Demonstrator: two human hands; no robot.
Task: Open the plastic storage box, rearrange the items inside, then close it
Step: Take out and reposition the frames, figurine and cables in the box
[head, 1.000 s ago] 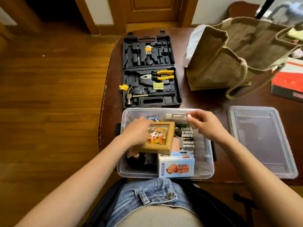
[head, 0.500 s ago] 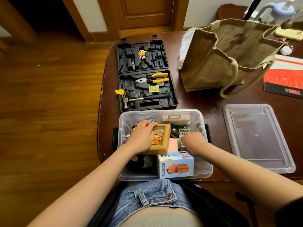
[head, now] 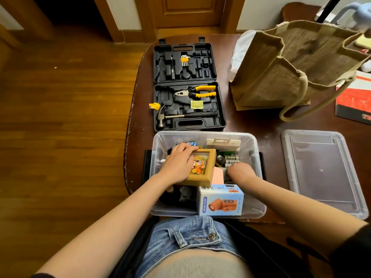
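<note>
My right hand has dropped among the batteries, grip hidden. Left hand clasps the frame by its far edge: light, rigid, breakable front.

Home room, wooden floor, panelled door, dark wooden table, jute bag
</note>
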